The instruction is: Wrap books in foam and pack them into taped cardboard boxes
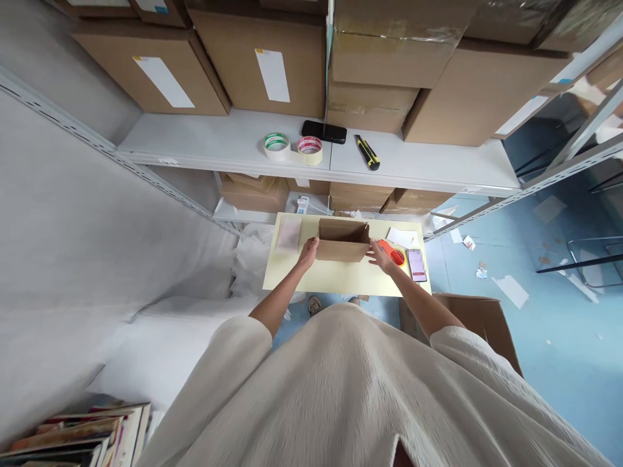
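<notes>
An open-topped brown cardboard box (342, 251) stands upright on a pale yellow board-like tabletop (331, 283). My left hand (308, 251) is closed on the box's left end, some of its fingers hidden behind the cardboard. At the right end, my right hand (380, 255) touches the box's edge with its fingers spread apart. Close beside that hand lies an orange tape dispenser (390, 251) with a yellowish roll. A phone with a lit screen (417, 265) is further right, near white paper (402, 237). On the left rests a flat, pale translucent sheet (289, 234).
The shelf (389, 170) ahead carries two tape rolls (277, 148), a black phone (324, 131), a yellow-black utility knife (366, 152) and large cartons (277, 58). An open carton (479, 321) sits on the floor at right. Books (92, 431) are at lower left.
</notes>
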Action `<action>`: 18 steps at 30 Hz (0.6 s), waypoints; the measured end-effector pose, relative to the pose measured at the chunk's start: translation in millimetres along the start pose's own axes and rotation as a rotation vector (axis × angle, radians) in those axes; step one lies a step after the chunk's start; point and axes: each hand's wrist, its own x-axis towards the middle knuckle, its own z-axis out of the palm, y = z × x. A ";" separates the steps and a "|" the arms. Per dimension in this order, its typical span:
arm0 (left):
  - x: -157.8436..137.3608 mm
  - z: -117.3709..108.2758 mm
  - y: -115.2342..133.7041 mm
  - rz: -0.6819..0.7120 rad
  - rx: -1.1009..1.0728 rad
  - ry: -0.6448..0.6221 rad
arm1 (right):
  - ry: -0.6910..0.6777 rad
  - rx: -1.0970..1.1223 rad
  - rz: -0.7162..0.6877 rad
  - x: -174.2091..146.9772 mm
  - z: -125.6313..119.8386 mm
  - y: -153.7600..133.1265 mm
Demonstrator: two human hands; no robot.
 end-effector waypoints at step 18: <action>34.1 -105.3 -45.6 -0.267 0.204 0.248 | 0.213 0.036 0.028 -1.4 -8.3 15.3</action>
